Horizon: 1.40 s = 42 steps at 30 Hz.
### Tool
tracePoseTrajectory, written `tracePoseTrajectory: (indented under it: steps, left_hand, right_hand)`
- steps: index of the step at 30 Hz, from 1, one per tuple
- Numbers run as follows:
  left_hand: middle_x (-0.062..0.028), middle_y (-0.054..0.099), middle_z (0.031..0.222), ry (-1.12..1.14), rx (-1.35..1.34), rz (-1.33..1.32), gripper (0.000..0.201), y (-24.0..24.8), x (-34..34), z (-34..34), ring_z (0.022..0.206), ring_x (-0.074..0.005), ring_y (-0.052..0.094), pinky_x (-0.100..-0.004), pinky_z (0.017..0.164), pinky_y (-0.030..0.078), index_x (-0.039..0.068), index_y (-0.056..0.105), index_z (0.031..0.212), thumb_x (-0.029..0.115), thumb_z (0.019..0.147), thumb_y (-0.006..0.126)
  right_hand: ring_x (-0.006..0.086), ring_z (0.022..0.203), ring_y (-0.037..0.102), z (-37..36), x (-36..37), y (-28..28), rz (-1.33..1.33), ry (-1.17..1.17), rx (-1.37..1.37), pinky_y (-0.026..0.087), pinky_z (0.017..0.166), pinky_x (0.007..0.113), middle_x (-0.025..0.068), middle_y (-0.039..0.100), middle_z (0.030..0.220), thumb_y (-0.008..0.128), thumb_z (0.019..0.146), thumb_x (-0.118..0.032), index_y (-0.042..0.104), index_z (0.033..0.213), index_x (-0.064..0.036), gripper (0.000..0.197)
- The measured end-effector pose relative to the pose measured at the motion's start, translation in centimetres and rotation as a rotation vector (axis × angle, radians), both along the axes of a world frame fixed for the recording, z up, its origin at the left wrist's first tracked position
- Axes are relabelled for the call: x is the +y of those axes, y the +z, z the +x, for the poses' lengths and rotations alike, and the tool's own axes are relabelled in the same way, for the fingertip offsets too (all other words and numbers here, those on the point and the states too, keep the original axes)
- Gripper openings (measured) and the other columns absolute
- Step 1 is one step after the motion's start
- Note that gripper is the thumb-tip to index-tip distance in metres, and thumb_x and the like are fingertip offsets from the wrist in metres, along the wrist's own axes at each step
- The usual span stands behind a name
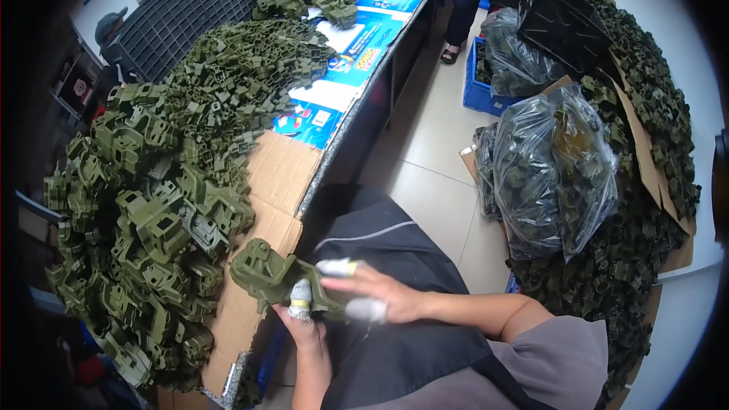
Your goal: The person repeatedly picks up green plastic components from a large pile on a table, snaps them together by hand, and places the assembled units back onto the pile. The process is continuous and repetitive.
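Observation:
My left hand (302, 325) grips an olive-green moulded plastic vehicle body (262, 272) at the table's near edge. Its thumb, in a white wrap with a yellow band, presses on the part, while the other fingers are mostly hidden beneath. Just right of the part is my right hand (383, 294), slightly blurred, its fingers stretched out and apart. White wraps cover some of its fingertips too. Whether those fingertips touch the part I cannot tell. To the left lies a heap of similar green vehicle bodies (156, 220).
Smaller green parts (250, 61) are piled farther up the table, beside a dark grey crate (190, 19). Cardboard (285, 171) covers the table edge. On the right are a clear plastic bag (531, 175) of parts, a blue bin (474, 95) and a large dark-green heap (592, 311). Another person (465, 0) stands beyond.

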State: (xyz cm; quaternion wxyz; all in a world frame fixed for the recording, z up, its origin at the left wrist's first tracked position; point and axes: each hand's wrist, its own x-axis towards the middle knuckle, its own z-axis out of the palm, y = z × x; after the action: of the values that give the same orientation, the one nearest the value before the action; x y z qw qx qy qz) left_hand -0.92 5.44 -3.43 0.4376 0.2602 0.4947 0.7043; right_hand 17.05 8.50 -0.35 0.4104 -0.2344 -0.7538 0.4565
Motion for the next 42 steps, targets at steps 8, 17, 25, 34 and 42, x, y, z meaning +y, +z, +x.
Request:
tracePoseTrajectory:
  steps: [8, 17, 25, 34, 42]
  left_hand:
    - [-0.0139, 0.042, 0.129, -0.343, 0.150, 0.226, 0.058, 1.6, -1.0, 1.2, 0.114, -0.0250, 0.049, -0.0417, 0.094, 0.043, 0.012, 0.032, 0.137, 0.023, 0.086, 0.059]
    - [-0.0185, 0.051, 0.118, -0.587, 1.484, 0.235, 0.073, 8.3, -2.9, 0.4, 0.115, -0.0363, 0.047, -0.0466, 0.101, 0.032, 0.004, 0.040, 0.133, 0.024, 0.071, 0.073]
    - [-0.0157, 0.058, 0.109, -0.939, 1.273, -0.191, 0.075, 2.0, -6.6, -2.9, 0.107, -0.0315, 0.053, -0.0421, 0.099, 0.037, 0.006, 0.039, 0.134, -0.007, 0.061, 0.053]
    - [-0.0141, 0.060, 0.107, -0.919, 1.222, -0.162, 0.066, 1.8, -6.6, -4.0, 0.102, -0.0283, 0.057, -0.0445, 0.099, 0.037, 0.005, 0.043, 0.128, -0.003, 0.065, 0.057]
    - [-0.0143, 0.058, 0.106, -0.850, 1.196, -0.138, 0.066, 0.1, -7.1, -5.2, 0.102, -0.0298, 0.056, -0.0448, 0.098, 0.037, 0.005, 0.041, 0.129, -0.002, 0.065, 0.057]
  right_hand:
    - [0.0144, 0.118, 0.044, 1.3, 0.8, -4.2, -0.937, 0.337, 0.370, 0.037, 0.098, 0.029, 0.0060, 0.044, 0.131, 0.060, 0.088, -0.015, 0.035, 0.137, -0.0044, 0.056]
    - [0.0305, 0.106, 0.055, 5.6, 0.8, 0.0, -0.244, 0.080, -0.467, 0.043, 0.089, 0.036, 0.0162, 0.055, 0.114, 0.069, 0.076, -0.018, 0.046, 0.125, -0.0001, 0.057]
    - [0.0326, 0.103, 0.052, 0.0, -2.6, -2.0, 0.082, 0.366, -0.741, 0.042, 0.090, 0.037, 0.0195, 0.053, 0.110, 0.055, 0.072, 0.000, 0.043, 0.125, 0.0093, 0.056]
    - [0.0296, 0.090, 0.053, -1.4, -3.0, -1.6, 0.192, 0.337, -0.856, 0.044, 0.084, 0.035, 0.0153, 0.055, 0.100, 0.057, 0.068, -0.001, 0.043, 0.126, 0.0082, 0.061]
    - [0.0323, 0.089, 0.056, -2.8, -1.9, -2.0, -0.302, 0.319, -0.778, 0.044, 0.081, 0.036, 0.0180, 0.055, 0.096, 0.058, 0.073, -0.001, 0.050, 0.126, -0.0001, 0.054]
